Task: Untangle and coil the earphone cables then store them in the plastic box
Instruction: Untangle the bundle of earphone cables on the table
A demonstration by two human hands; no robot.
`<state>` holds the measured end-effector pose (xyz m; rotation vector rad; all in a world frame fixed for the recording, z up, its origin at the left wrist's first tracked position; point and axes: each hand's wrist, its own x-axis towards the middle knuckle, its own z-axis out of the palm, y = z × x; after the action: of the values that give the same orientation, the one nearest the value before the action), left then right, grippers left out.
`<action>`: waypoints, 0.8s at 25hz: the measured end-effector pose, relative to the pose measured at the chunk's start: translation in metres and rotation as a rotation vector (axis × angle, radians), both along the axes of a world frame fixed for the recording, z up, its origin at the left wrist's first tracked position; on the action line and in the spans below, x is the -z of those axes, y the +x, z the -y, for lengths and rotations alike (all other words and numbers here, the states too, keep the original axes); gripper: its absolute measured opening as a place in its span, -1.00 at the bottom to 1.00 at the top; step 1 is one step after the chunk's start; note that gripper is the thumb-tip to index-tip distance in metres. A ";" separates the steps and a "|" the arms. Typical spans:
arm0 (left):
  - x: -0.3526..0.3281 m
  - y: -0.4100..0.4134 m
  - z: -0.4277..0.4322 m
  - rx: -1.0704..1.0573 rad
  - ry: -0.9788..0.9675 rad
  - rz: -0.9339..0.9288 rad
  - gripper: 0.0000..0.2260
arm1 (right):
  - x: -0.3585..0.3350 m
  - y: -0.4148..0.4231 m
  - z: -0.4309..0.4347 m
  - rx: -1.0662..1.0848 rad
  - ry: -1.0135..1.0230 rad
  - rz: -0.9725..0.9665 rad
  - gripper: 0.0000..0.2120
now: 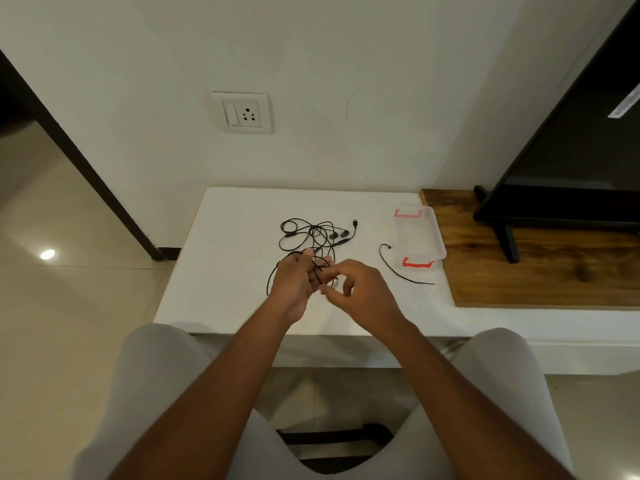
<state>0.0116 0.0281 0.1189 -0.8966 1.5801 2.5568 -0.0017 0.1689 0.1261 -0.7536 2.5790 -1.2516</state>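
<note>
Two hands work a knot of earphone cables over a white desk.

The left hand (294, 282) has its fingers (305, 260) curled around black strands lifted from the earphone cables (313, 233), whose tangle lies on the desk (221, 271) just beyond. The right hand (363, 289) is curled in close beside it; whether its fingers actually pinch the strand cannot be told. A separate black cable (391, 268) lies near the clear plastic box (437, 237) with red clips, at the desk's right edge. The desk stands against a white wall with a socket plate (246, 113). To the right, a wooden top (519, 282) carries a dark television (571, 150). A glossy tiled floor (69, 323) lies to the left.
</note>
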 end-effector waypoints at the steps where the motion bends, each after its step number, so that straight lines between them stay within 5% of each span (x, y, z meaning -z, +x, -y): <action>1: 0.000 0.000 -0.003 0.014 -0.023 0.009 -0.77 | 0.003 0.001 0.005 0.004 0.076 -0.054 -0.87; 3: -0.001 0.001 -0.005 0.025 -0.070 0.019 -0.76 | 0.008 0.000 0.012 0.048 0.154 -0.090 -0.85; 7: -0.001 0.002 0.000 -0.003 -0.038 0.007 -0.78 | 0.001 0.001 0.009 -0.040 -0.015 0.004 -0.89; 10: 0.001 0.004 0.001 0.013 -0.073 -0.005 -0.79 | -0.016 0.003 -0.003 -0.331 -0.169 0.285 -0.91; 12: 0.000 0.007 -0.001 0.047 -0.122 -0.016 -0.79 | -0.025 -0.001 -0.011 -0.429 -0.035 0.428 -0.91; 15: -0.002 0.011 -0.005 0.037 -0.212 -0.026 -0.79 | -0.026 -0.008 -0.018 -0.364 0.287 0.111 -0.86; 20: 0.001 0.011 -0.002 -0.041 -0.325 -0.011 -0.77 | -0.047 -0.004 -0.029 -0.436 -0.095 0.186 -0.82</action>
<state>0.0223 0.0302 0.1179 -0.9450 2.0396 2.3721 -0.0060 0.1977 0.1732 -1.0872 2.0717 -1.2382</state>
